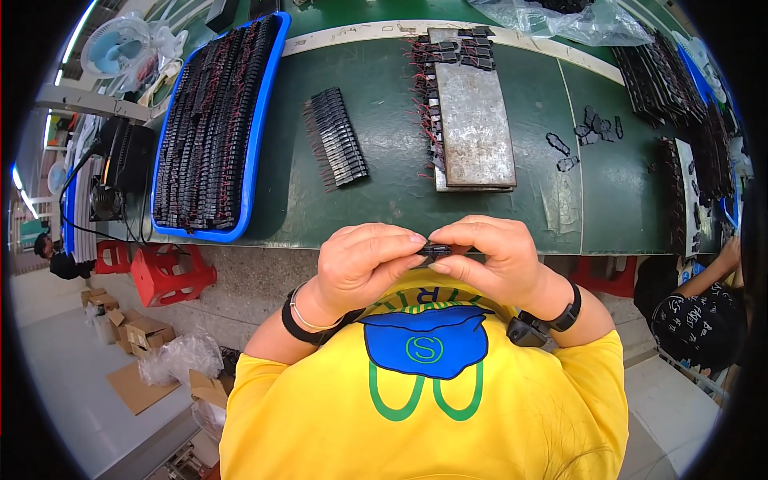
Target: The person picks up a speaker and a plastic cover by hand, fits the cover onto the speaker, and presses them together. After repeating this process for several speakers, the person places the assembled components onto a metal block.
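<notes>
Black, the small part [437,251] hangs by the desk's [384,204] near edge, long axis seemingly left to right. The left grip [364,262] pinches its left end, the right grip [498,260] its right.

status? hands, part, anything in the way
Left hand and right hand pinching small black part between fingertips. Part near green table's front edge. No obstruction visible around hands.

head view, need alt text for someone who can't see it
A person in a yellow shirt holds a small black part between left hand and right hand, beside a green table. On it are a blue tray packed with black parts, a row of black pieces and a grey metal plate.
</notes>
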`<state>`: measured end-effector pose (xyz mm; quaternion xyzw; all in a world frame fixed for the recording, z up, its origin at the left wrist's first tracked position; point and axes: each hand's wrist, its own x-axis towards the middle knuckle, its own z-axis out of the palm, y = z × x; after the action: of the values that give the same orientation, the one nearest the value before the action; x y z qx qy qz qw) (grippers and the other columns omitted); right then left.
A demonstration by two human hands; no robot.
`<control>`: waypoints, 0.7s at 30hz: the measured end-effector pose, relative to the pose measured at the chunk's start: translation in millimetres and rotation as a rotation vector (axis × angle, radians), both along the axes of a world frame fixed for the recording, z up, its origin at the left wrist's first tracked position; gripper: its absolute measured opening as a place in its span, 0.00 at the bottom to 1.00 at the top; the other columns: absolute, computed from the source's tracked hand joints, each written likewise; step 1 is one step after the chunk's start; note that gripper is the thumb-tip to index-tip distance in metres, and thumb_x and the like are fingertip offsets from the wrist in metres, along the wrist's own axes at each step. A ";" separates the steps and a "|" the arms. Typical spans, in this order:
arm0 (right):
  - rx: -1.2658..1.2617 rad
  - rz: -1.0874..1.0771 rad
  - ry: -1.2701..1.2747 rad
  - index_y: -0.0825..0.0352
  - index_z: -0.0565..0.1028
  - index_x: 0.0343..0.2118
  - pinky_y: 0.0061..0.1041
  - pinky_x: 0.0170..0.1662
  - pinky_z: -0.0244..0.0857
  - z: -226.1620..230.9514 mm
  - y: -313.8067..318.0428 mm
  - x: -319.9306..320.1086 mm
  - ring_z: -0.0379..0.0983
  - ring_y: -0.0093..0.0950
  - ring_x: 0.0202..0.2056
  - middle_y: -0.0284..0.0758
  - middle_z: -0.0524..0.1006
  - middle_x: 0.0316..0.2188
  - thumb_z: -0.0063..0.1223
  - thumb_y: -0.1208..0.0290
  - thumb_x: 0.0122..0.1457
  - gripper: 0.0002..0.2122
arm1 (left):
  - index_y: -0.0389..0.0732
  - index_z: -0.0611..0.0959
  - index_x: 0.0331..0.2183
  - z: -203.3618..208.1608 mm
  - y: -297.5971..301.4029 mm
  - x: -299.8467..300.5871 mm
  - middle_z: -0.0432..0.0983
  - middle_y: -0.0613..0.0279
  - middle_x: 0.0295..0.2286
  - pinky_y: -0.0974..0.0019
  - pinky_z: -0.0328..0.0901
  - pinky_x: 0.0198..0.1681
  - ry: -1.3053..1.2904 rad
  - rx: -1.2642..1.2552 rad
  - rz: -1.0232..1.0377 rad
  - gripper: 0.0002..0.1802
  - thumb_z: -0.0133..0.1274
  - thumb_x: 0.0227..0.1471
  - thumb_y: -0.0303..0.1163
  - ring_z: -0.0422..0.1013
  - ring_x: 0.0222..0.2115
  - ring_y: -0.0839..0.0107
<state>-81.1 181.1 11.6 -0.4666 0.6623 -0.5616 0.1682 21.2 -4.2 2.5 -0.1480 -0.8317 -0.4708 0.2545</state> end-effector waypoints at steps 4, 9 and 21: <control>-0.028 -0.005 0.084 0.70 0.76 0.34 0.21 0.28 0.68 -4.3 -1.5 -0.5 0.75 0.28 0.25 0.38 0.77 0.26 0.63 0.77 0.45 0.12 | 0.36 0.81 0.31 -2.2 1.0 1.2 0.79 0.56 0.27 0.70 0.70 0.29 0.011 -0.007 0.008 0.12 0.62 0.38 0.21 0.77 0.28 0.64; -0.128 0.000 0.095 0.71 0.76 0.33 0.22 0.28 0.69 -12.4 -3.1 1.0 0.76 0.31 0.26 0.39 0.78 0.27 0.63 0.78 0.44 0.11 | 0.36 0.80 0.31 -0.2 3.2 4.5 0.79 0.56 0.27 0.70 0.70 0.30 -0.008 -0.019 0.022 0.12 0.62 0.39 0.21 0.77 0.28 0.64; -0.159 0.001 0.036 0.71 0.76 0.33 0.21 0.29 0.69 -8.1 -5.3 -1.1 0.76 0.29 0.27 0.40 0.78 0.28 0.63 0.79 0.45 0.11 | 0.36 0.81 0.32 -0.3 4.1 5.8 0.79 0.54 0.28 0.70 0.70 0.32 -0.086 0.075 0.036 0.12 0.62 0.40 0.20 0.77 0.30 0.65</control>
<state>-82.2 175.7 3.6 -0.4889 0.6183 -0.6038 0.1191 27.0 -0.1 2.2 -0.1029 -0.8262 -0.5029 0.2322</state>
